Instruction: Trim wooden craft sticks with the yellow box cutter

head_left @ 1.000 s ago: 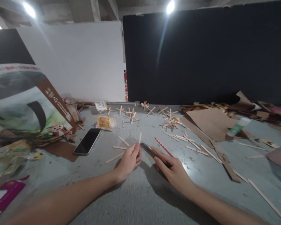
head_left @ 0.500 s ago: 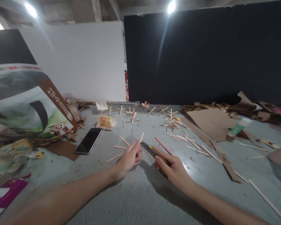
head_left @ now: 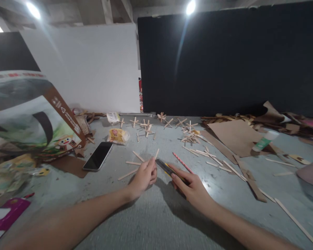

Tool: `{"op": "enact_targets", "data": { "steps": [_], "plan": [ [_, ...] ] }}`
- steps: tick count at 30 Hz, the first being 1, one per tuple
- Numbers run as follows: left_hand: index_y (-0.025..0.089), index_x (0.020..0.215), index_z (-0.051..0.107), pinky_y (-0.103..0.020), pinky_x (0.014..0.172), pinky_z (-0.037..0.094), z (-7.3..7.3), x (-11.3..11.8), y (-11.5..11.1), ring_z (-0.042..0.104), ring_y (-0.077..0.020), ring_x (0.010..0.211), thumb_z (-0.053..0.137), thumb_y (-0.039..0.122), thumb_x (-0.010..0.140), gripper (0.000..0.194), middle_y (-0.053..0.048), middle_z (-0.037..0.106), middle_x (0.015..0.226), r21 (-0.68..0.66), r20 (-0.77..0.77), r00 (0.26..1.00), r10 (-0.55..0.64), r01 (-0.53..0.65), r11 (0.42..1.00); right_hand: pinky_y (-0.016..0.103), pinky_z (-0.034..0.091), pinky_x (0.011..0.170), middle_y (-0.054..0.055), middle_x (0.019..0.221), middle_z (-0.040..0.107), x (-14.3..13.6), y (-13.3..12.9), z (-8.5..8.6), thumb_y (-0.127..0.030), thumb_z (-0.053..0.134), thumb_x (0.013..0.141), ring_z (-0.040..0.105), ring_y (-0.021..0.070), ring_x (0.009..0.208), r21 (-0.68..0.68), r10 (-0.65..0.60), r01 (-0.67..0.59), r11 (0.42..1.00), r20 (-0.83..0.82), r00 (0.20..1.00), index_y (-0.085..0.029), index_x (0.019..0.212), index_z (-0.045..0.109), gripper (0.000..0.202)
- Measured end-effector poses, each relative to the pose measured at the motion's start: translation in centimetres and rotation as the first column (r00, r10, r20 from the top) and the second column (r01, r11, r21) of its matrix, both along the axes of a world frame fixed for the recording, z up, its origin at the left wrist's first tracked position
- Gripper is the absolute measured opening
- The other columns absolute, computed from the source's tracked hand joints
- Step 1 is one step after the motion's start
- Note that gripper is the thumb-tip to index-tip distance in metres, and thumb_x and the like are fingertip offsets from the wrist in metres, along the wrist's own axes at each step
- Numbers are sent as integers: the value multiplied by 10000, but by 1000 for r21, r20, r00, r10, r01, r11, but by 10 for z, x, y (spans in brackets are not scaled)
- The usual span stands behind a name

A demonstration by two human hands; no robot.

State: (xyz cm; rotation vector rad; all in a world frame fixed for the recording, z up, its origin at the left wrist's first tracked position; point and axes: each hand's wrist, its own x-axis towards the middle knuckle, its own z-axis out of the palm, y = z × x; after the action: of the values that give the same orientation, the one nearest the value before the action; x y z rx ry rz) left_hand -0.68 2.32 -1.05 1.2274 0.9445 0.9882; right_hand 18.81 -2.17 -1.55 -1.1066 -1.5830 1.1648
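Observation:
Between the thumb and fingers of my left hand [head_left: 145, 173] is a thin wooden craft stick [head_left: 157, 153], its upper end poking out above the fingertips. My right hand [head_left: 191, 185] is wrapped round a black and yellow utility knife [head_left: 168, 169]. The knife's tip points left, close by the stick and my left fingertips; whether it touches them I cannot tell. Just left of my left hand, several loose craft sticks [head_left: 133, 163] lie fanned on the grey table [head_left: 125, 222]. A red patterned pencil [head_left: 182, 162] lies beyond my right hand.
A phone [head_left: 99, 156] and a yellow wrapped packet [head_left: 118, 136] lie to the left, near a large printed bag [head_left: 39, 114]. Crossed stick shapes [head_left: 147, 129] stand toward the back. On the right are scattered sticks [head_left: 219, 167], brown cardboard [head_left: 233, 138] and a glue stick [head_left: 265, 141].
The knife tip and the stick have shifted very slightly, with the stick's exposed end a little lower. Both hands keep their grip in nearly the same place.

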Motion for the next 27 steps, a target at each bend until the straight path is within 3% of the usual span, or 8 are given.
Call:
{"op": "enact_targets", "data": {
  "steps": [17,27],
  "plan": [
    [256,646,309,-222,411,124,9,-5,6,156,-60,401,616,815,841,667,121,238,454,-31,79,992,-96,99,995,234,229,455,-7,702,486,1,3,2,-630,595,958,314,108,528,-55,33,-37,998,-85,996,-126,1485,642,731],
    [252,631,305,-218,400,122,14,-8,9,142,-55,396,644,856,782,708,126,226,445,-60,80,985,-151,156,986,227,217,455,-29,668,463,1,5,4,-694,653,905,285,84,500,-135,25,-46,990,-157,987,-105,1468,652,814]
  ]
}}
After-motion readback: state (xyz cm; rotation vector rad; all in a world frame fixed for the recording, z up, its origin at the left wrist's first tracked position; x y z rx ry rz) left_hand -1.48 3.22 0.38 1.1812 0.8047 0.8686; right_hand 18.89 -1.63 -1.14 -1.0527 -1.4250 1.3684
